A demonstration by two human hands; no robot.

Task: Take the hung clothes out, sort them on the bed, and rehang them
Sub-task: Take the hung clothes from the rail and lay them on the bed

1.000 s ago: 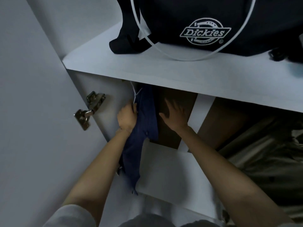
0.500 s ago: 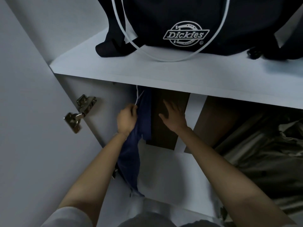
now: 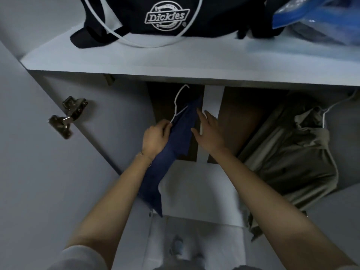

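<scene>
Since half a second ago I see the hanger (image 3: 176, 104) has come out from under the shelf (image 3: 175, 61): its whole hook now shows in the upper middle of the frame, where only a bit of wire peeked out before. My left hand (image 3: 155, 137) is at the centre, fingers curled tight round the hanger's shoulder and the top of the navy garment (image 3: 182, 125). The garment trails toward the lower middle along my left forearm. My right hand (image 3: 211, 131) is just right of it, fingers straight and spread, holding nothing, thumb side touching the garment's edge. At the right hangs an olive garment (image 3: 288, 152). A dark bag (image 3: 167, 16) sits on the shelf at the top, a hinge (image 3: 67, 116) at the left
</scene>
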